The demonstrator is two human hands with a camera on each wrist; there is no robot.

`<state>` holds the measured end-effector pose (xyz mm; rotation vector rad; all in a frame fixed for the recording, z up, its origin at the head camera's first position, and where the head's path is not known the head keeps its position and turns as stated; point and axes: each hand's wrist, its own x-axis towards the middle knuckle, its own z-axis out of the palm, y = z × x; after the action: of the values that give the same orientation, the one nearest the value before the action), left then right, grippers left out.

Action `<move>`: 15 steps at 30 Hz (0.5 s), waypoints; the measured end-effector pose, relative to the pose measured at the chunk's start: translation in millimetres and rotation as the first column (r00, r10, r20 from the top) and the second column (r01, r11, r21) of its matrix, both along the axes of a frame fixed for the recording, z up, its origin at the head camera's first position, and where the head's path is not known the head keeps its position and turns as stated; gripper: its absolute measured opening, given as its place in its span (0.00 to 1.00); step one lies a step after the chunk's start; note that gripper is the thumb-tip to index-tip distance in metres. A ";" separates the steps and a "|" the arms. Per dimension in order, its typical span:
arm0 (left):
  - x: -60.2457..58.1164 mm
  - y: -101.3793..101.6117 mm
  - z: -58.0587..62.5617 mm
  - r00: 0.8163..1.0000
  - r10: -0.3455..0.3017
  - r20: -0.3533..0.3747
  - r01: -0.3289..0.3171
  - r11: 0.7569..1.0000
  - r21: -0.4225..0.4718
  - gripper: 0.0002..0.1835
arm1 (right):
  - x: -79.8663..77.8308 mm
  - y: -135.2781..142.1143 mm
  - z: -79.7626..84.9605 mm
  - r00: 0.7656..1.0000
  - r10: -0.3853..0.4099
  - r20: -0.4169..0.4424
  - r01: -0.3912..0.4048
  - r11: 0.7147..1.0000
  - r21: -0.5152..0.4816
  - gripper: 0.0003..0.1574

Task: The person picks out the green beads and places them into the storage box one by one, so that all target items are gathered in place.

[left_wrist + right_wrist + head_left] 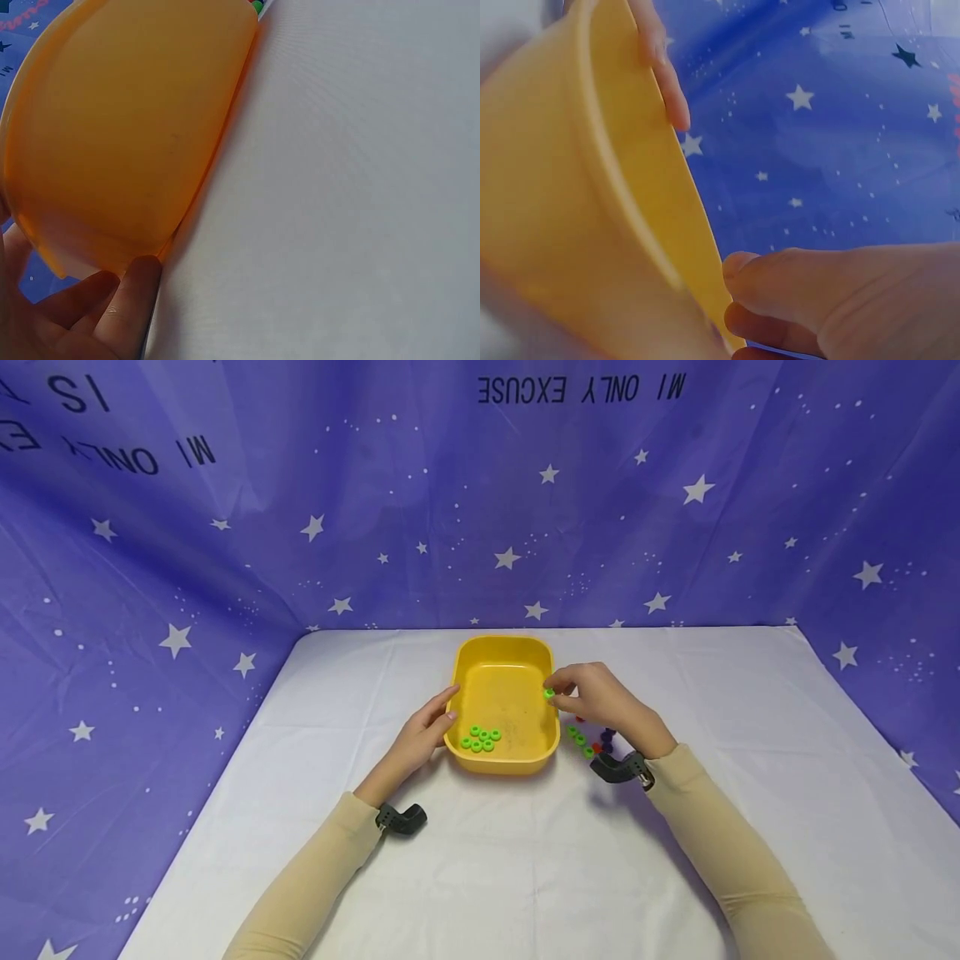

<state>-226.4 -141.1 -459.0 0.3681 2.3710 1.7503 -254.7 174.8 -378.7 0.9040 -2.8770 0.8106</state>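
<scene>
A yellow plastic tub (pixel 504 766) stands on the white table. My left hand (pixel 420 733) holds its left side, with a finger and the thumb at the rim and other fingers against the outer wall (pixel 142 135). Over the tub's right rim, my right hand (pixel 592 693) pinches a small green ring-shaped bead (pixel 549 693) between thumb and fingers. Several like green beads (pixel 483 737) lie inside at the near left corner. In the right wrist view, the right fingers (pixel 780 285) stand close by the rim, and the bead is hidden.
Right of the tub, partly under my right wrist, lie several green beads (pixel 580 739), red pieces (pixel 597 748) and dark purple pieces (pixel 607 740). A purple cloth with white stars (pixel 480 527) hangs behind the table. Each wrist wears a black band with a mount (pixel 401 818).
</scene>
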 end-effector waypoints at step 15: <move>-2.0 1.4 1.4 1.000 -0.003 0.013 0.003 1.000 0.001 0.30 | -5.5 -62.4 -8.0 0.996 0.088 0.008 -0.088 0.996 0.029 0.14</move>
<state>-228.5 -139.7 -457.6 0.3590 2.3591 1.7474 -260.2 112.4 -386.7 1.0398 -2.8804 0.7815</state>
